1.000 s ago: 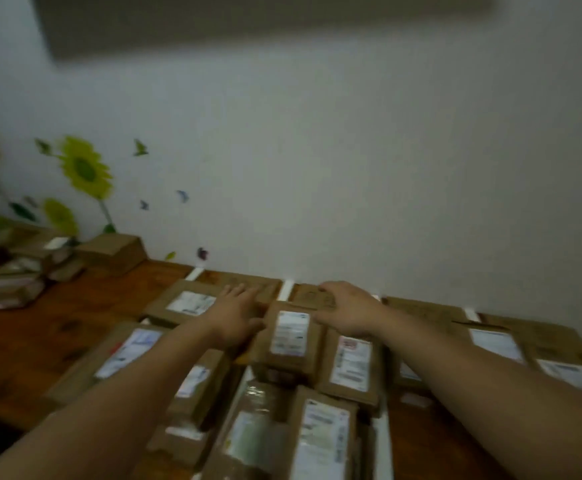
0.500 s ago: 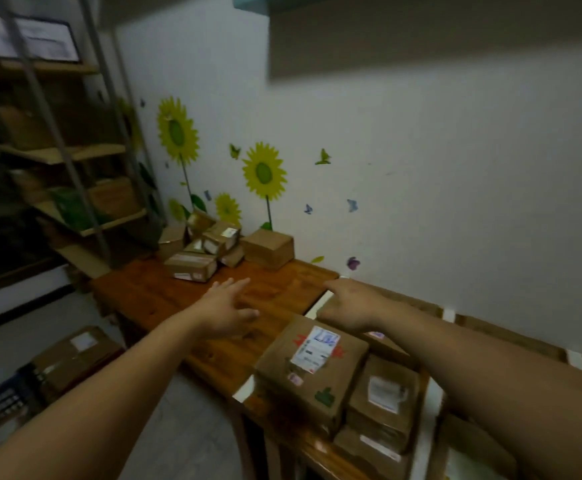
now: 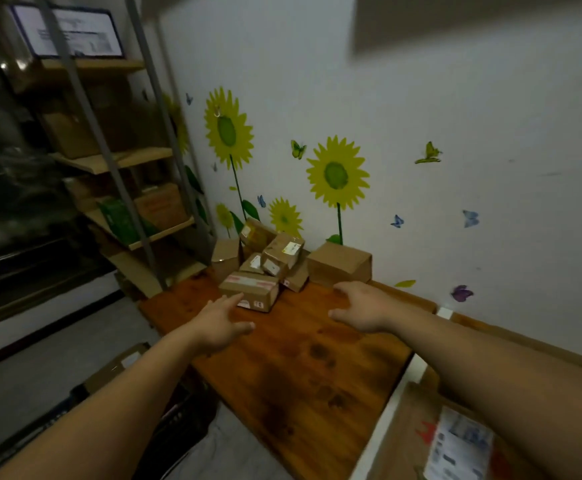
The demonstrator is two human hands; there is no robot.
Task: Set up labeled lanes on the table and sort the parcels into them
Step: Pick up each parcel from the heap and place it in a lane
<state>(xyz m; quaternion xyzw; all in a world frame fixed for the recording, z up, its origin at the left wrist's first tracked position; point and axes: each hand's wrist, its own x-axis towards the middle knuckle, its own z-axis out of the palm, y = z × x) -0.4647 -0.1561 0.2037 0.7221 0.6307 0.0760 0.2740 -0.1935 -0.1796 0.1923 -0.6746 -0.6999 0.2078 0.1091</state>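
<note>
Crowding table (image 3: 300, 358) corner: parcel pile (image 3: 265, 265); plain box (image 3: 339, 266) beside; shelf rack (image 3: 126, 161) left

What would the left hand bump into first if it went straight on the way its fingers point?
Most likely the front taped parcel. The open left hand points straight at it with its fingertips close, though the depth is unclear.

Both bare forearms stretch forward, well apart. The left hand (image 3: 218, 325) is palm down, fingers straight and spread, thumb out to the side. The right hand (image 3: 362, 308) is likewise palm down, fingers loosely extended, holding nothing.
</note>
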